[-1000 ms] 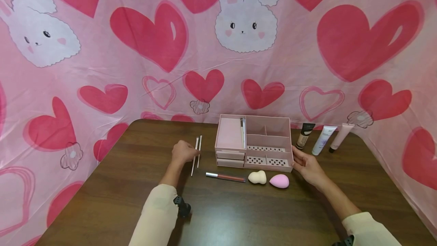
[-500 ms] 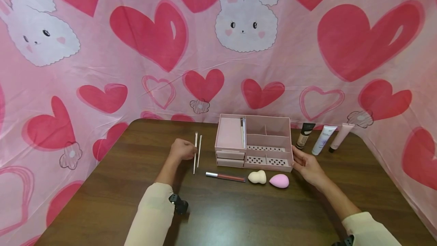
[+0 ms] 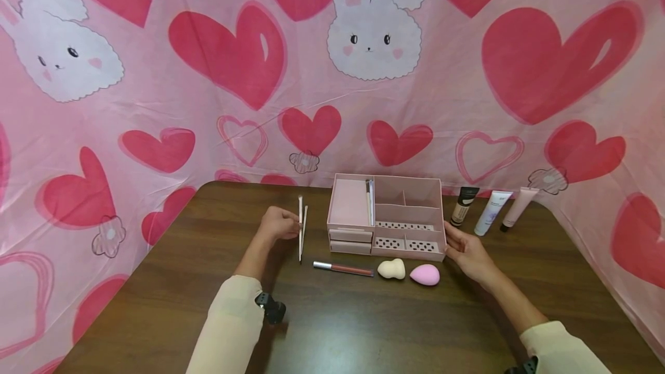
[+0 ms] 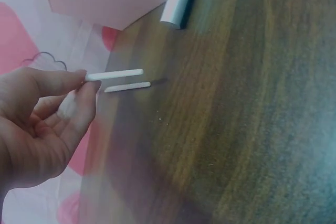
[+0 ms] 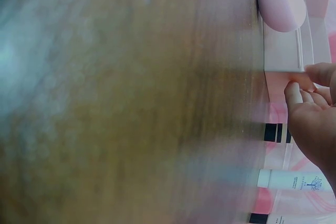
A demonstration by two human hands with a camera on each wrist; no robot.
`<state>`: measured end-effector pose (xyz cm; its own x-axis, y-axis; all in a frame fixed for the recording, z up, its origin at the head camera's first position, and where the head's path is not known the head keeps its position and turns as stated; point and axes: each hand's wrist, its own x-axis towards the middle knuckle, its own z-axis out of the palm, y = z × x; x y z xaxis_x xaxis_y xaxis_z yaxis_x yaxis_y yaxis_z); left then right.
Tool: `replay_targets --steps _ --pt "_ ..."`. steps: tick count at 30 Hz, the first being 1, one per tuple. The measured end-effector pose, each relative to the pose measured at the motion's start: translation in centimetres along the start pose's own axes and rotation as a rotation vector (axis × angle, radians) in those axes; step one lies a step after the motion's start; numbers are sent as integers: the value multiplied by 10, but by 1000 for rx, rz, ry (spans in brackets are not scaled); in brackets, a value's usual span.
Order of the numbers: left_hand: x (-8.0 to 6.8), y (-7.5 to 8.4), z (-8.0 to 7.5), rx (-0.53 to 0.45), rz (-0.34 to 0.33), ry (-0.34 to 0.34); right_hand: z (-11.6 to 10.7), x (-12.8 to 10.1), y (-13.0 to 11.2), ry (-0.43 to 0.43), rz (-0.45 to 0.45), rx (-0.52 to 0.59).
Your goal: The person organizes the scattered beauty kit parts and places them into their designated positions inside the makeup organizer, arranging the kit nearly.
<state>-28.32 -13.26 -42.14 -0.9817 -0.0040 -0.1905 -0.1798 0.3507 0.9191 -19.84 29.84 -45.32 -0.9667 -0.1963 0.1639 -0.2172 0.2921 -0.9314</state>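
Head view: lip gloss (image 3: 343, 269) beside sponges (image 3: 391, 269).

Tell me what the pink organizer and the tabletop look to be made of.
Pink organizer: likely matte plastic or coated board; thin, flat, evenly coloured walls, perforated front panels.
Tabletop: wood or wood-look laminate; dark brown grain streaks with a soft sheen.
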Motion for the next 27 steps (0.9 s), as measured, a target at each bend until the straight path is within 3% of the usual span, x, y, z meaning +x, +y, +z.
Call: replay_targets --steps 17,27 --pt "2 15 0 -117 -2 -70 0 0 0 7 -1 -11" --pt "4 24 4 -179 -28 -63 0 -1 0 1 4 -4"
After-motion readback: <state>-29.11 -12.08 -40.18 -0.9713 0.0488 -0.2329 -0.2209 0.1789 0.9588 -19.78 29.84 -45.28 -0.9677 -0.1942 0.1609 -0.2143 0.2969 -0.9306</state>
